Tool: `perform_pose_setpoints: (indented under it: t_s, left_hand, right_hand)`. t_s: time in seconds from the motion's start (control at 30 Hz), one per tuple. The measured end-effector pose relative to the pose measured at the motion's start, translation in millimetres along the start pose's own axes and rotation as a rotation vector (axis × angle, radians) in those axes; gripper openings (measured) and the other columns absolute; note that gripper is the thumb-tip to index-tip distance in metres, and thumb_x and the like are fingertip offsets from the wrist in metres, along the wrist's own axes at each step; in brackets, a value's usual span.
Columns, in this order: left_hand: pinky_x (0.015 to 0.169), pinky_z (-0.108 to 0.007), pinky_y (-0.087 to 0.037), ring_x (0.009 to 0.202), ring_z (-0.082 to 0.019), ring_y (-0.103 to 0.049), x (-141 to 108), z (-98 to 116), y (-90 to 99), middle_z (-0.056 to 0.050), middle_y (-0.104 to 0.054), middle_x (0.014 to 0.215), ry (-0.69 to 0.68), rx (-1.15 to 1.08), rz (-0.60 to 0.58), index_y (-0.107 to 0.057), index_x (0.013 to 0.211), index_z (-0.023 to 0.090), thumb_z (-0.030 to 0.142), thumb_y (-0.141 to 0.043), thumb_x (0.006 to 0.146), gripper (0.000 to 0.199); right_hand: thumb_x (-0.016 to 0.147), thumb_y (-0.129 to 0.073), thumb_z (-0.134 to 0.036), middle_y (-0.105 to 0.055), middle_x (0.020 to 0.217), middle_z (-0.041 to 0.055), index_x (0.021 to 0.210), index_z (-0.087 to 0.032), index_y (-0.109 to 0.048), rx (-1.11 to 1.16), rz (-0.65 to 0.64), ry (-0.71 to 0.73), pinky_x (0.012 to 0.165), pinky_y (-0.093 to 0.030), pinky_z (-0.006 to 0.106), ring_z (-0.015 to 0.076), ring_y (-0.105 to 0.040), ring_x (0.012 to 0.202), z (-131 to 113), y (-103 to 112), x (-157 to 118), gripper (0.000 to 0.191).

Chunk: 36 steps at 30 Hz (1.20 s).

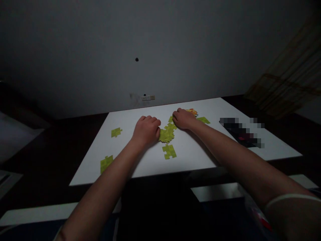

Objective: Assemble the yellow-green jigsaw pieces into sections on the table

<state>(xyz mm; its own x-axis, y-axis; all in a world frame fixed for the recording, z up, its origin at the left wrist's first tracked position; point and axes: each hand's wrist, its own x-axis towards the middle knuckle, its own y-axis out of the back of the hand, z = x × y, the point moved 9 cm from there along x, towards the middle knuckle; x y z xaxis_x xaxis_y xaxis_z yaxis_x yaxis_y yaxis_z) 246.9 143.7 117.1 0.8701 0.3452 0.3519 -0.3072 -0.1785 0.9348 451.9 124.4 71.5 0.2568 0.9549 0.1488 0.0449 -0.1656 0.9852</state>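
A loose pile of green jigsaw puzzle pieces [166,134] lies between my hands on the white table. My left hand [147,130] rests at the pile's left edge, its fingers curled inward; whatever is under them is hidden. Across the pile, my right hand [184,119] has bent fingers closed at a green puzzle piece [171,119] on the far side. Nearer to me lies a single green puzzle piece [169,151], flat and apart from the pile.
On the left of the white table [95,147] are a green puzzle piece [116,132] and green pieces [106,163] by my forearm. Beyond my right hand sit orange-yellow pieces [192,112] and a green piece [203,119]. A dark, partly blurred object [239,134] lies at right.
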Motion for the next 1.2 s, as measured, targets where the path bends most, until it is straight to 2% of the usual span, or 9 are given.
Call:
perform_pose_setpoints:
  t_s: [0.2, 0.37, 0.43, 0.53, 0.73, 0.9, 1.0, 1.1, 1.2]
  left_hand:
    - [0.109, -0.063, -0.06, 0.131, -0.048, -0.077, -53.0, -112.5, 14.5, -0.028, -0.079, 0.151, 0.462, 0.071, -0.207, -0.082, 0.149, 0.014, 0.033, -0.057, 0.109, 0.051]
    - [0.113, -0.064, -0.06, 0.136, -0.051, -0.076, -136.9, -191.8, -16.3, -0.032, -0.074, 0.16, 0.699, -0.007, -0.4, -0.073, 0.156, 0.009, 0.052, -0.052, 0.111, 0.065]
    - [0.121, -0.064, -0.056, 0.15, -0.051, -0.069, -146.9, -196.2, -34.3, -0.035, -0.068, 0.169, 0.645, -0.029, -0.418, -0.067, 0.162, 0.004, 0.048, -0.044, 0.115, 0.069]
    - [0.131, -0.072, -0.048, 0.17, -0.056, -0.052, -139.4, -188.8, -49.8, -0.036, -0.049, 0.188, 0.634, -0.016, -0.388, -0.055, 0.175, 0.002, 0.047, -0.038, 0.118, 0.075]
    - [0.141, -0.076, -0.038, 0.183, -0.057, -0.034, -77.8, -148.7, -65.7, -0.029, -0.033, 0.2, 0.638, -0.064, -0.399, -0.048, 0.184, 0.005, 0.052, -0.031, 0.121, 0.08]
    - [0.144, -0.071, -0.039, 0.186, -0.053, -0.032, -73.2, -145.0, -59.0, -0.027, -0.028, 0.202, 0.58, -0.068, -0.34, -0.04, 0.191, 0.008, 0.058, -0.035, 0.119, 0.087]
    - [0.146, -0.065, -0.039, 0.188, -0.049, -0.028, -122.9, -155.4, -45.8, -0.027, -0.029, 0.201, 0.526, -0.061, -0.265, -0.039, 0.191, 0.005, 0.063, -0.036, 0.119, 0.093]
    - [0.147, -0.064, -0.04, 0.188, -0.046, -0.031, -186.4, -158.7, -39.9, -0.028, -0.038, 0.197, 0.562, -0.048, -0.277, -0.047, 0.187, 0.005, 0.064, -0.035, 0.12, 0.09]
    - [0.147, -0.068, -0.038, 0.185, -0.049, -0.036, -221.5, -141.9, -40.4, -0.029, -0.04, 0.195, 0.631, -0.001, -0.329, -0.05, 0.185, 0.004, 0.06, -0.037, 0.121, 0.086]
  right_hand:
    - [0.117, -0.052, -0.04, -0.087, 0.131, 0.0191, 0.127, -0.023, -0.087, 0.271, 0.246, -0.083, 0.098, -0.062, 0.044, 0.035, -0.079, 0.119, 42.6, 75.1, -24.3, 0.04]
    - [0.106, -0.054, -0.036, -0.09, 0.12, 0.0137, 0.126, -0.026, -0.087, 0.443, 0.334, -0.186, 0.098, -0.064, 0.051, 0.036, -0.082, 0.106, 99.6, 102.2, -123.9, 0.039]
    - [0.108, -0.053, -0.035, -0.091, 0.122, 0.0145, 0.124, -0.028, -0.087, 0.43, 0.314, -0.194, 0.104, -0.064, 0.056, 0.0395, -0.083, 0.114, 104.4, 93.0, -170.9, 0.038]
    - [0.112, -0.054, -0.035, -0.086, 0.143, 0.0285, 0.131, -0.024, -0.088, 0.342, 0.243, -0.188, 0.112, -0.061, 0.064, 0.0498, -0.081, 0.134, 90.2, 63.2, -227.3, 0.041]
    - [0.115, -0.055, -0.041, -0.073, 0.173, 0.0211, 0.17, -0.033, -0.073, 0.21, 0.189, -0.084, 0.129, -0.057, 0.078, 0.0514, -0.063, 0.168, 34.6, 3.3, -269.4, 0.059]
    - [0.12, -0.049, -0.046, -0.069, 0.179, 0.0121, 0.171, -0.036, -0.073, 0.246, 0.173, -0.049, 0.141, -0.053, 0.07, 0.0417, -0.062, 0.171, 32.6, -7.2, -254.3, 0.057]
    - [0.123, -0.046, -0.05, -0.061, 0.187, 0.0099, 0.174, -0.035, -0.069, 0.243, 0.123, -0.089, 0.149, -0.044, 0.061, 0.0369, -0.052, 0.179, 56.4, -5.8, -225.1, 0.058]
    - [0.125, -0.045, -0.045, -0.048, 0.193, 0.0276, 0.178, -0.005, -0.06, 0.203, 0.012, -0.136, 0.153, -0.03, 0.053, 0.039, -0.038, 0.186, 79.2, -11.9, -182.2, 0.068]
    - [0.127, -0.042, -0.042, -0.034, 0.198, 0.0335, 0.182, 0.0, -0.051, 0.14, -0.078, -0.202, 0.152, -0.027, 0.057, 0.0433, -0.033, 0.187, 92.8, -19.4, -143.3, 0.07]
